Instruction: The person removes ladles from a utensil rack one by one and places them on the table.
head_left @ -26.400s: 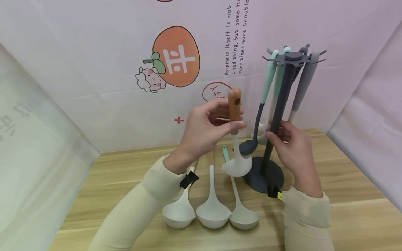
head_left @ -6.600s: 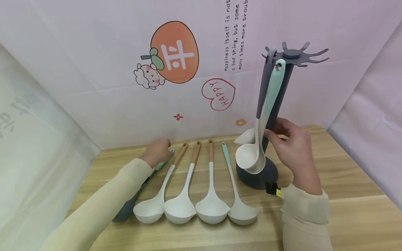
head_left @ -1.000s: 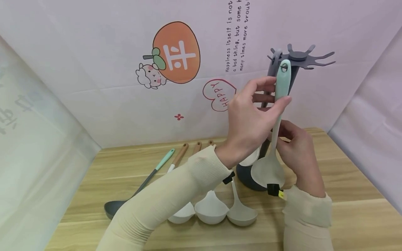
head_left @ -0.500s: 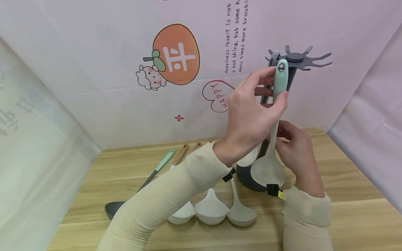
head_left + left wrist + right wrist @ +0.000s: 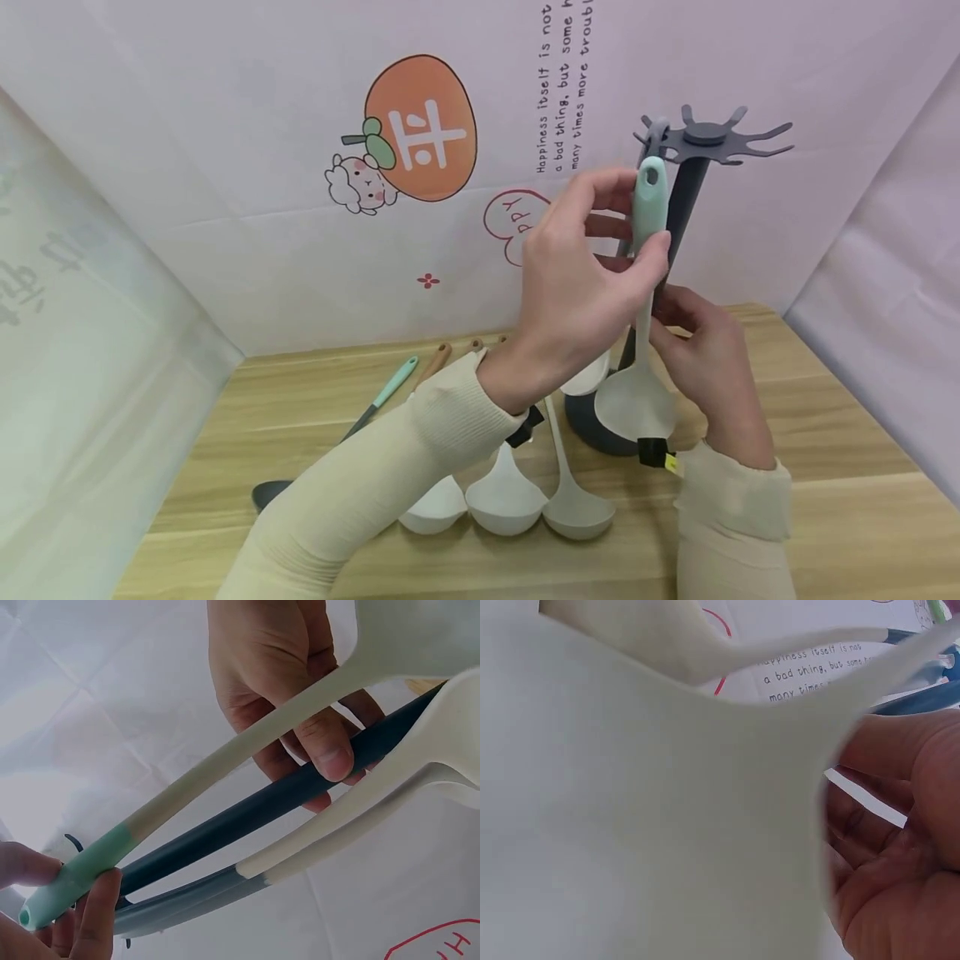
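My left hand (image 5: 581, 275) pinches the mint handle of a pale ladle (image 5: 651, 204) between thumb and fingers. The ladle hangs bowl-down in front of the dark utensil stand (image 5: 684, 204), its handle hole apart from the hooks. Fingers of my right hand (image 5: 701, 358) grip the stand's pole, as the left wrist view shows at the dark pole (image 5: 225, 832). Behind the held ladle, two grey-handled ladles (image 5: 187, 904) hang on the stand. Close to the right wrist camera, the pale bowl (image 5: 667, 802) hides much of that view.
On the wooden table (image 5: 817, 467) lie a dark ladle with a mint handle (image 5: 393, 383), white ladles (image 5: 506, 500) with wooden handles, and a beige ladle (image 5: 577, 512). My left sleeve covers parts of them. A printed cloth (image 5: 247, 150) rises behind the table.
Over the last second the mint-handled ladle has come off its hook and moved slightly left and down with my left hand. Earlier, more ladles hung on the stand; several now lie in a row.
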Tool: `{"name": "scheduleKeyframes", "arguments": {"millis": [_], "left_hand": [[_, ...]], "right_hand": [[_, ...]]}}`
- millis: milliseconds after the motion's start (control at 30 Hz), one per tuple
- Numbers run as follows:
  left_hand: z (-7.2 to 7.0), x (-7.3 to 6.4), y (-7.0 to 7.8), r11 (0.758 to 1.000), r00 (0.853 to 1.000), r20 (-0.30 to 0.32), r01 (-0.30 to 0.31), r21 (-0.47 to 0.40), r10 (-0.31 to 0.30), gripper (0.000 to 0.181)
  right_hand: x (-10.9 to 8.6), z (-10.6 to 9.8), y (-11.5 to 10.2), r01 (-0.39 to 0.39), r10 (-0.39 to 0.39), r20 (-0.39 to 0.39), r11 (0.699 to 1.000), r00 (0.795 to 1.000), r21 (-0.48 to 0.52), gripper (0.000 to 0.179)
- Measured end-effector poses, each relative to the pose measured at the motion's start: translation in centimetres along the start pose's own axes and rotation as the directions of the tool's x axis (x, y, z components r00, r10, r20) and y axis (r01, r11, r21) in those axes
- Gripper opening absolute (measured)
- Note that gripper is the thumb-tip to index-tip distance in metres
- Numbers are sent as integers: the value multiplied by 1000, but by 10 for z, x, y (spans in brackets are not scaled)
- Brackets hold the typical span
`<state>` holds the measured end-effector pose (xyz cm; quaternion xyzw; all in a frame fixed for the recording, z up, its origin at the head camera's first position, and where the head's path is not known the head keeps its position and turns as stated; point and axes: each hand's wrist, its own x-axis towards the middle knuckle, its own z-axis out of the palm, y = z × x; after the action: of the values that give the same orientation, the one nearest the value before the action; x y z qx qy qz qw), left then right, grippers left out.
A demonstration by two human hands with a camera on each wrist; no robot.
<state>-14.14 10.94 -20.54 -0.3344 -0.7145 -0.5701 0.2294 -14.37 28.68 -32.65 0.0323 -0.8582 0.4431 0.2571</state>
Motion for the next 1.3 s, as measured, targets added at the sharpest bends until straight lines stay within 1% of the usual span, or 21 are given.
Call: {"name": "scheduleKeyframes", "arguments": {"millis": [100,267,433,667,933,1000,1100,1167,1300], "left_hand": [[-4,-4,0,1000,1000,17,-25,7,25,39],[-12,-11,1,998,998,27,-59,-19,60,38],[-18,-20,1,994,995,31,-96,-56,98,38],[-29,-32,3,991,993,23,-111,-70,113,40],[-52,-40,11,985,990,0,-137,-108,138,45],[-57,-42,13,981,989,-1,-144,-127,145,46],[-65,-44,12,974,986,-8,-165,-155,166,47],[-73,-46,11,970,984,-14,-177,-167,177,48],[-94,-50,12,974,984,-30,-179,-139,177,48]], "right_hand": [[0,-1,0,-9,9,11,1000,1000,0,29],[0,-2,-1,-28,27,28,1000,999,6,35],[0,-1,0,-18,18,28,1000,999,16,37],[1,0,1,-12,11,24,1000,1000,25,35],[3,2,2,14,-14,12,999,1000,41,36],[3,2,2,10,-10,8,999,1000,34,36],[2,2,3,-8,8,6,1000,1000,22,35],[2,1,2,-26,26,10,1000,1000,16,35],[1,0,2,-55,55,28,998,998,8,36]]}}
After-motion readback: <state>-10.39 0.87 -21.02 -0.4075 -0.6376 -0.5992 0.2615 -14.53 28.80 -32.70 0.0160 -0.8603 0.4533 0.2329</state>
